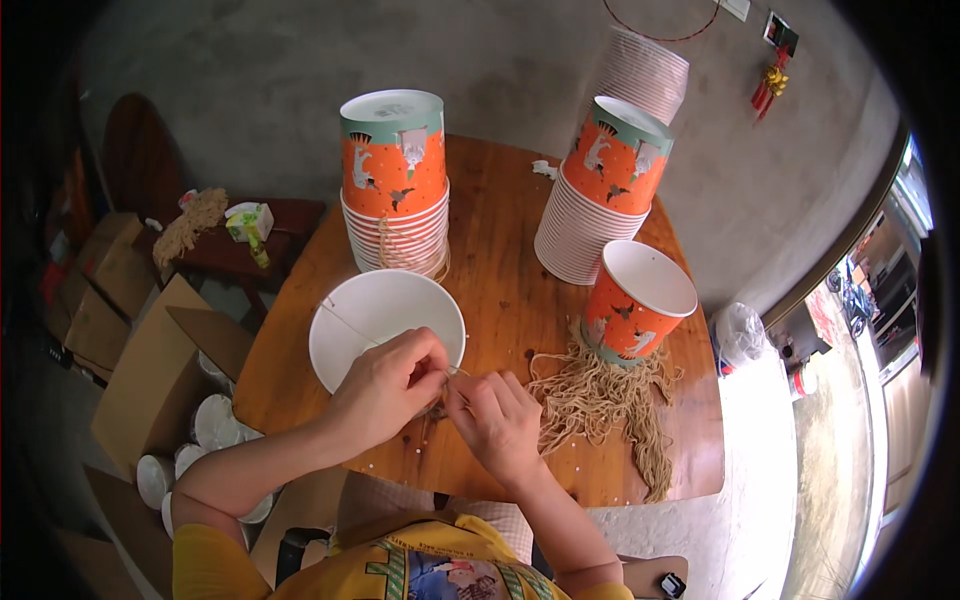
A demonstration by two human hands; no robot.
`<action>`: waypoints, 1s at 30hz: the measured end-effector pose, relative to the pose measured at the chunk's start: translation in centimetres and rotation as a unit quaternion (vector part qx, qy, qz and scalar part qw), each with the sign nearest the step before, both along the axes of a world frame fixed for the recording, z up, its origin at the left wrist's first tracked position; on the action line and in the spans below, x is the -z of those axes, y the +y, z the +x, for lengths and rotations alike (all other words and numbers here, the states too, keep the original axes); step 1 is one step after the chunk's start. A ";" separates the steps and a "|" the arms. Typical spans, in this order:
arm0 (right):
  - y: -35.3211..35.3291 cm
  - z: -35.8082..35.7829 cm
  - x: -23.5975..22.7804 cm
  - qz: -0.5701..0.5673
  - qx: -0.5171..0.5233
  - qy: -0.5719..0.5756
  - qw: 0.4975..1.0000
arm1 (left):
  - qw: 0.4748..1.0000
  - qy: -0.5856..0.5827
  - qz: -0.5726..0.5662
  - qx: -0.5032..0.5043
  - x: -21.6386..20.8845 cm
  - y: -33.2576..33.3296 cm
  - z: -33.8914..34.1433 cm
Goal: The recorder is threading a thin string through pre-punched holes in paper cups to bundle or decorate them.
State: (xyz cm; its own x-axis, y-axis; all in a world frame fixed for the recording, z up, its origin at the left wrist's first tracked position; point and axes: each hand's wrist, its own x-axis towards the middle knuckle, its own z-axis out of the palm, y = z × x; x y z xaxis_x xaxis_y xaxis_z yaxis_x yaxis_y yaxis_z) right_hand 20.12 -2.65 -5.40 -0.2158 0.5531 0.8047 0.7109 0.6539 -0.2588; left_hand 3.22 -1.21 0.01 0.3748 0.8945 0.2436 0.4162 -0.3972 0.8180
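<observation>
In front of me a paper bucket stands with its open white inside facing up. A thin beige cord runs from the bucket's left rim across the mouth to my fingers. My left hand is over the near right rim, thumb and fingertips pinched on the cord. Close beside it, my right hand pinches the same cord just outside the rim. The exact spot where the cord meets the right rim is hidden by my fingers. To the right, a loose bundle of beige cords lies on the table.
An orange paper bucket sits on the cords' far end. Two stacks of upside-down buckets, one left and one right, stand behind, with a wrapped stack farther back. An open carton of white-ended items flanks the wooden table.
</observation>
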 end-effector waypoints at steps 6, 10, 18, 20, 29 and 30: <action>0.0 -0.1 0.1 0.017 0.000 -0.012 1.000 | 1.000 -0.022 0.022 0.004 0.2 0.2 0.1; 0.0 -0.2 0.3 0.001 -0.005 0.002 1.000 | 0.999 -0.032 0.008 0.009 0.3 0.4 -0.1; -0.4 -0.6 -0.3 -0.337 -0.093 0.347 0.871 | 0.997 -0.057 -0.035 0.033 -0.1 0.8 -0.2; -0.2 -0.6 -0.5 -0.382 -0.111 0.411 0.820 | 0.995 -0.068 -0.058 0.037 0.0 0.9 -0.2; -0.2 -0.7 -0.7 -0.389 -0.115 0.428 0.808 | 0.995 -0.075 -0.054 0.039 0.3 1.2 0.1; -0.2 -0.7 -0.7 -0.385 -0.107 0.419 0.815 | 0.995 -0.075 -0.055 0.039 0.3 1.2 0.1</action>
State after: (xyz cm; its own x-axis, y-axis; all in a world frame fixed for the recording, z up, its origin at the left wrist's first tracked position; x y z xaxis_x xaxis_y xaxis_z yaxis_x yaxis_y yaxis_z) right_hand 19.38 -2.88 -4.67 0.0737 0.9857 0.1515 -0.0357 0.1544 -0.9874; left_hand 3.32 -0.01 -0.30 0.4104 0.8886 0.2049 0.2575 -0.3284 0.9087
